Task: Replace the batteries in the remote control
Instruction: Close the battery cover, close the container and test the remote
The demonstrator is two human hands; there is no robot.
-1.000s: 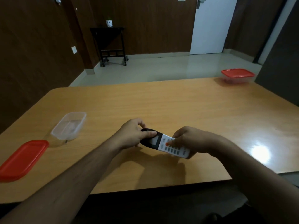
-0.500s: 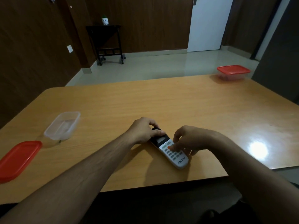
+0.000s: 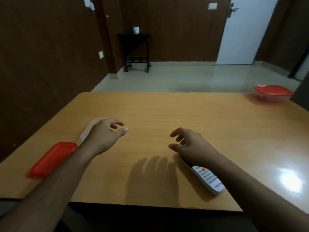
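The white, button-covered remote control (image 3: 208, 179) lies face up on the orange-brown wooden table (image 3: 184, 114), close to its near edge, and your right hand (image 3: 192, 146) hovers just over its far end with the fingers spread and loosely curled, gripping nothing. Your left hand (image 3: 103, 136) hangs above the table well to the left, fingers relaxed and parted, also holding nothing; it hides most of the clear plastic container (image 3: 87, 133) behind it, so you cannot see what, if anything, is inside. The flat red plastic lid (image 3: 51, 159) rests beside your left forearm. The main risk is the remote's place near the edge: a careless sweep of your right wrist or forearm could knock it to the floor. With the buttons up, the battery cover is underneath, so you cannot tell whether it is seated. The lidded red-topped container (image 3: 274, 93) sits at the far right corner; reaching for it would draw your arm across the remote.
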